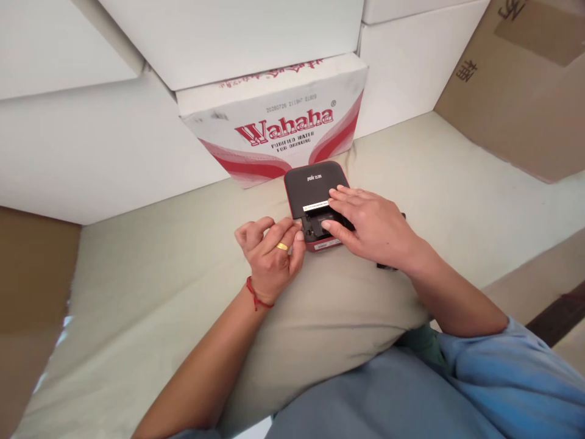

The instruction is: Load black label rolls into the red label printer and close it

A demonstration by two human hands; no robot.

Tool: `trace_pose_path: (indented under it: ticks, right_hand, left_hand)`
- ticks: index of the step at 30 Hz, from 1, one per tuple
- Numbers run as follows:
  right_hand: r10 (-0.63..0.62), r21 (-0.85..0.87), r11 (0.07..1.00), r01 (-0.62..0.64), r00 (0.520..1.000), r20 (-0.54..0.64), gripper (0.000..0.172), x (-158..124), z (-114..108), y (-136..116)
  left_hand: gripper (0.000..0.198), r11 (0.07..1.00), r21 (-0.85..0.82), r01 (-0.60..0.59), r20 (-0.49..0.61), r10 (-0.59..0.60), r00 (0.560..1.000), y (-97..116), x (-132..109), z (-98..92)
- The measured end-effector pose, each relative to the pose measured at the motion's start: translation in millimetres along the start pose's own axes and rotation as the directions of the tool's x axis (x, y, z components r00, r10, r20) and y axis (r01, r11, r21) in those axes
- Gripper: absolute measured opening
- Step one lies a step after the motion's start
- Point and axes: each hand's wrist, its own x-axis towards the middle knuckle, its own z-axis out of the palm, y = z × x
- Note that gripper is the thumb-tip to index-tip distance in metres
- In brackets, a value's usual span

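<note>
A small black device (307, 192) with rounded corners and a red rim lies on the cloth-covered surface, its lettering upside down to me. Its near end has an uncovered compartment (315, 227) below a white label strip. My left hand (274, 247), wearing a yellow ring and a red wrist string, is closed at the compartment's left edge. Its thumb and forefinger are pinched together; what is between them is too small to make out. Across the device's right side rests my right hand (372, 225), fingers stretched out and thumb over the compartment. A black piece (386, 266) shows partly from under my right wrist.
A white and red Wahaha water carton (292, 131) stands right behind the device. White boxes (105, 146) line the back. Brown cardboard boxes stand at the right (516, 91) and left (31, 292). Pale green cloth (150, 274) covers the surface, creased near me.
</note>
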Motion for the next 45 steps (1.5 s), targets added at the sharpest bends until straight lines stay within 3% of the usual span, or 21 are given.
trace_pose_path:
  ticks: [7, 13, 17, 23, 27, 32, 35, 37, 38, 41, 43, 45]
  right_hand:
    - [-0.008, 0.12, 0.993, 0.014, 0.998, -0.055, 0.042, -3.7, -2.3, 6.9]
    - [0.036, 0.298, 0.952, 0.064, 0.947, -0.318, 0.032, -14.3, -19.3, 1.7]
    - [0.079, 0.337, 0.939, 0.073, 0.905, -0.417, 0.033, -18.5, -24.4, 1.8]
    - [0.111, 0.344, 0.937, 0.057, 0.887, -0.449, 0.031, -19.2, -28.5, 5.2]
    - [0.129, 0.359, 0.932, 0.055, 0.874, -0.468, 0.031, -15.4, -30.9, 7.3]
    - [0.133, 0.364, 0.931, 0.04, 0.89, -0.437, 0.028, -16.7, -22.9, 9.8]
    - [0.076, 0.338, 0.938, 0.078, 0.904, -0.42, 0.025, -22.4, -11.9, 9.9]
    - [0.025, 0.31, 0.943, 0.118, 0.906, -0.422, 0.023, -26.1, -4.3, 10.2]
    - [-0.001, 0.299, 0.944, 0.141, 0.906, -0.424, 0.023, -27.6, -1.0, 10.5]
    - [-0.095, 0.275, 0.935, 0.226, 0.904, -0.418, 0.022, -30.3, 6.0, 12.2]
    - [-0.156, 0.253, 0.927, 0.275, 0.899, -0.409, 0.021, -31.3, 8.5, 13.3]
    - [-0.189, 0.231, 0.926, 0.299, 0.896, -0.401, 0.021, -32.2, 10.3, 14.1]
  left_hand:
    - [0.013, 0.999, -0.017, 0.027, -0.001, -0.027, 1.0, 5.9, 13.4, 7.3]
    - [0.011, 0.995, -0.076, 0.07, -0.085, -0.077, 0.993, 7.4, 8.7, 15.1]
    - [0.018, 0.993, -0.065, 0.098, -0.089, -0.103, 0.991, 9.9, 10.1, 19.3]
    - [0.024, 0.994, -0.052, 0.099, -0.098, -0.104, 0.99, 12.7, 14.3, 24.4]
    - [0.026, 0.979, -0.061, 0.193, 0.003, -0.193, 0.981, 15.5, 15.0, 26.1]
    - [0.026, 0.945, -0.14, 0.295, 0.014, -0.296, 0.955, 21.9, 14.3, 22.5]
    - [0.018, 0.834, -0.325, 0.446, 0.06, -0.452, 0.89, 24.8, 13.0, 18.6]
    - [0.004, 0.657, -0.49, 0.573, 0.135, -0.592, 0.794, 24.9, 12.9, 18.4]
    - [0.007, 0.538, -0.558, 0.632, 0.18, -0.665, 0.724, 24.4, 13.3, 19.4]
    - [0.044, 0.19, -0.678, 0.71, 0.3, -0.81, 0.504, 20.6, 16.6, 25.4]
    - [0.059, 0.018, -0.711, 0.703, 0.39, -0.822, 0.415, 16.5, 19.9, 30.0]
    - [0.065, -0.126, -0.698, 0.705, 0.502, -0.788, 0.356, 11.3, 22.9, 33.5]
